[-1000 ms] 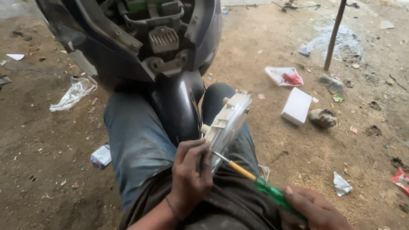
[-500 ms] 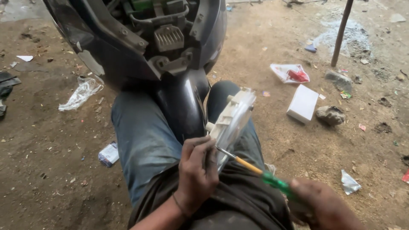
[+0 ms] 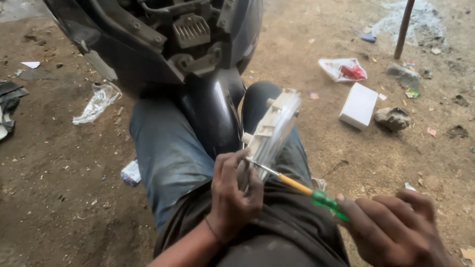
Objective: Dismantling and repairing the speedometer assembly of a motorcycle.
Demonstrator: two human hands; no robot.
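While the right hand (image 3: 396, 230) sits at the lower right of the frame, fingers curled tight around the green handle of a screwdriver (image 3: 302, 188), the metal tip runs up and left to the lower end of the pale plastic housing (image 3: 272, 131). Left hand (image 3: 232, 193), lower centre, fingers wrapped round that lower end, gripping it firmly (thumb side towards the tip). The housing stands tilted over the lap, just right of centre, above the blue jeans (image 3: 170, 158). Further up, a glossy black mudguard (image 3: 213, 111) sits between the knees, under the scooter body (image 3: 163, 39) filling the upper left. Out on the dirt: a white box (image 3: 358, 105) right of centre, a stone (image 3: 393, 118) just beside it, a red-and-white wrapper (image 3: 344, 69) beyond, clear plastic (image 3: 96, 104) at the left.
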